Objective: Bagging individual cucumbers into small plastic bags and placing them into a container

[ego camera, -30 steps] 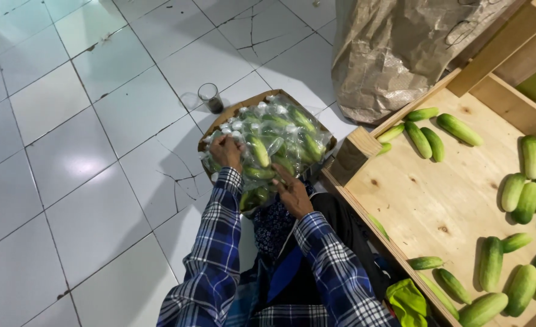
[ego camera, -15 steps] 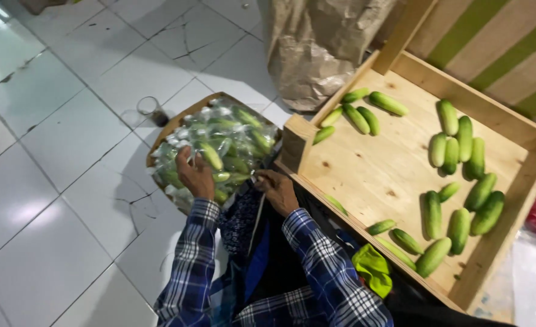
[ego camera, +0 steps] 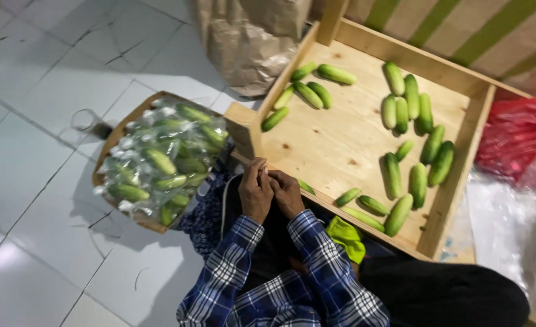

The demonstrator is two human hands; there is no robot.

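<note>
My left hand (ego camera: 254, 192) and my right hand (ego camera: 287, 191) meet fingertip to fingertip over my lap, at the near edge of a wooden tray (ego camera: 334, 145). Both have their fingers bunched together. A tiny pale bit shows between the fingertips, and I cannot tell what it is. To the left of my hands a cardboard box (ego camera: 109, 145) on the tiled floor holds a heap of cucumbers wrapped in clear plastic (ego camera: 162, 160). Several loose green cucumbers (ego camera: 410, 100) lie scattered on the tray. Both sleeves are blue plaid.
A drinking glass (ego camera: 86, 120) stands on the white tiles left of the box. A brown paper sack (ego camera: 249, 42) leans behind the tray. A red plastic bag (ego camera: 516, 136) and clear plastic sheeting (ego camera: 510, 224) lie to the right. A yellow-green cloth (ego camera: 346, 236) rests by my knee.
My left hand has left the wrapped cucumbers in the box and come right to meet my right hand. The view has swung right, and the box and glass now sit further left.
</note>
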